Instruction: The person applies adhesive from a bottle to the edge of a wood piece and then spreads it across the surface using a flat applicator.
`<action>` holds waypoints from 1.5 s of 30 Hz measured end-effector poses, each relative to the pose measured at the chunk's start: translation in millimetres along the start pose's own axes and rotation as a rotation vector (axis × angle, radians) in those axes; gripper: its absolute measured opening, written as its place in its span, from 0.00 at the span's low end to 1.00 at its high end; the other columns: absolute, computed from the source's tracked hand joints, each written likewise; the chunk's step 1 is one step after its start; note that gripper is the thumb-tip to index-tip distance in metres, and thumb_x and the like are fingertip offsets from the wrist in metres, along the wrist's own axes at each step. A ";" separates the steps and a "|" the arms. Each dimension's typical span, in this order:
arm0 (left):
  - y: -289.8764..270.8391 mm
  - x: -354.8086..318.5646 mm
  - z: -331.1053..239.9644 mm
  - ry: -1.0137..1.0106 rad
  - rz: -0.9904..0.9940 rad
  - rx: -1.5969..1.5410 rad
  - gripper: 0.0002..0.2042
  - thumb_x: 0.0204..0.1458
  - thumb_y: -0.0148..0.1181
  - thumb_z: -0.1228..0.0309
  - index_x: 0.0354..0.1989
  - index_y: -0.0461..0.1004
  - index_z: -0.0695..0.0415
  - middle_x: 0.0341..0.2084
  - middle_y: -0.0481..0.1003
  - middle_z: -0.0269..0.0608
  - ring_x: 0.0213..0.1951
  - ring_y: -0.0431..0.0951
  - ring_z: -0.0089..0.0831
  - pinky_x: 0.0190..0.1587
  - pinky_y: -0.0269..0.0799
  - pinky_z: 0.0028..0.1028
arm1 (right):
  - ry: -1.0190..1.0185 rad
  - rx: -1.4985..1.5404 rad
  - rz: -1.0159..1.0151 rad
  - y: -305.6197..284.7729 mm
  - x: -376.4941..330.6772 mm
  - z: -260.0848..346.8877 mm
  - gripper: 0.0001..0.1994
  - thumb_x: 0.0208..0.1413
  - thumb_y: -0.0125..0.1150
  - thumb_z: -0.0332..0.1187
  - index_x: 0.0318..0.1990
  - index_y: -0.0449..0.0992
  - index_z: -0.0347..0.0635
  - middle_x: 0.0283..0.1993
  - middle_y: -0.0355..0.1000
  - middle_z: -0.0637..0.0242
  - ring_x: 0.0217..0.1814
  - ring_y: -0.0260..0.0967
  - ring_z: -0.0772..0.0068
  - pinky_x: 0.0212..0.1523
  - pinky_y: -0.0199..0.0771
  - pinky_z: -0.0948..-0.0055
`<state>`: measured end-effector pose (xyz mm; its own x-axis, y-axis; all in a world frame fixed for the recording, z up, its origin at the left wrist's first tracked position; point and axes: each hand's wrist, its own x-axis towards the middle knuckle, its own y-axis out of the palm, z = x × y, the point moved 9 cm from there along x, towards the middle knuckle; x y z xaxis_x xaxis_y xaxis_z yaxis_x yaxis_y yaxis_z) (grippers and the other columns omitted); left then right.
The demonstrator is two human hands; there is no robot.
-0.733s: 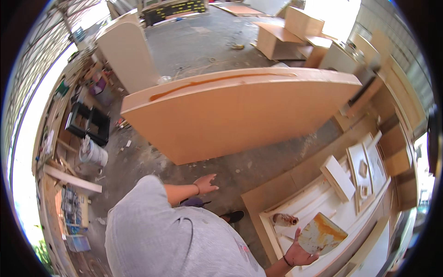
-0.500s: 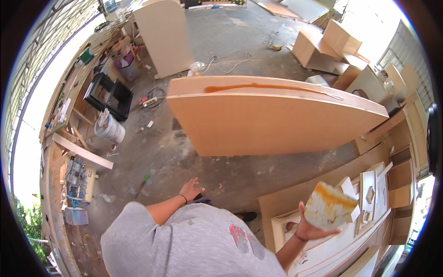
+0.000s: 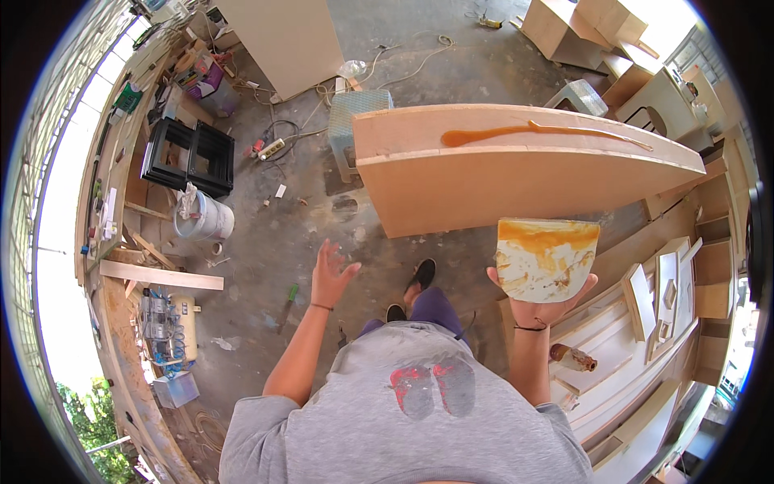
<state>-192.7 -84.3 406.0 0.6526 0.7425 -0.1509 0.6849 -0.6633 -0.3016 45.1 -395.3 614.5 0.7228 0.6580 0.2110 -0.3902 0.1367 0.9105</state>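
My right hand (image 3: 538, 305) is raised and grips a flat white card smeared with orange-brown glue (image 3: 546, 259). It is held just in front of a large pale wooden panel (image 3: 516, 181). The panel's top face carries a long streak of the same orange glue (image 3: 532, 131). My left hand (image 3: 330, 272) hangs free over the concrete floor, its fingers spread and nothing in it. My feet in dark shoes (image 3: 421, 277) show below, between the two hands.
White boards and small frames (image 3: 645, 323) lie at the right, with a glue-stained bottle (image 3: 572, 357) among them. A white bucket (image 3: 203, 222), black crates (image 3: 187, 157), a plastic stool (image 3: 355, 113) and cables stand at the left. Cabinets (image 3: 282, 36) are at the back.
My right hand has lifted the glue-smeared card from the boards at the right up toward the panel. My view has turned, so the panel now sits further right.
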 end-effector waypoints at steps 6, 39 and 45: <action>10.8 99.9 -106.1 0.208 0.091 0.074 0.58 0.35 0.80 0.56 0.73 0.44 0.55 0.68 0.56 0.50 0.64 0.65 0.45 0.60 0.66 0.45 | 0.028 -0.001 0.019 -15.1 44.3 -25.0 0.49 0.46 0.45 0.79 0.72 0.51 0.63 0.75 0.49 0.60 0.72 0.51 0.39 0.55 0.61 0.20; 65.6 181.9 -172.6 0.871 0.510 0.146 0.73 0.24 0.82 0.55 0.71 0.26 0.65 0.63 0.51 0.61 0.64 0.58 0.52 0.66 0.55 0.45 | 0.799 -2.543 -0.256 16.1 164.2 -16.3 0.32 0.38 0.68 0.54 0.55 0.78 0.54 0.63 0.68 0.61 0.71 0.55 0.54 0.63 0.55 0.50; 66.2 182.5 -170.6 0.868 0.495 0.131 0.73 0.25 0.81 0.52 0.71 0.26 0.66 0.65 0.48 0.62 0.66 0.54 0.55 0.67 0.53 0.47 | 0.761 -2.453 -0.236 42.9 150.1 -25.4 0.33 0.38 0.68 0.55 0.54 0.78 0.52 0.63 0.68 0.60 0.69 0.58 0.54 0.62 0.56 0.49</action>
<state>27.0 -8.6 519.1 0.9000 0.0261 0.4351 0.2655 -0.8245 -0.4997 122.3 -271.9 676.2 0.8186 0.4623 -0.3409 -0.3894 0.0105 -0.9210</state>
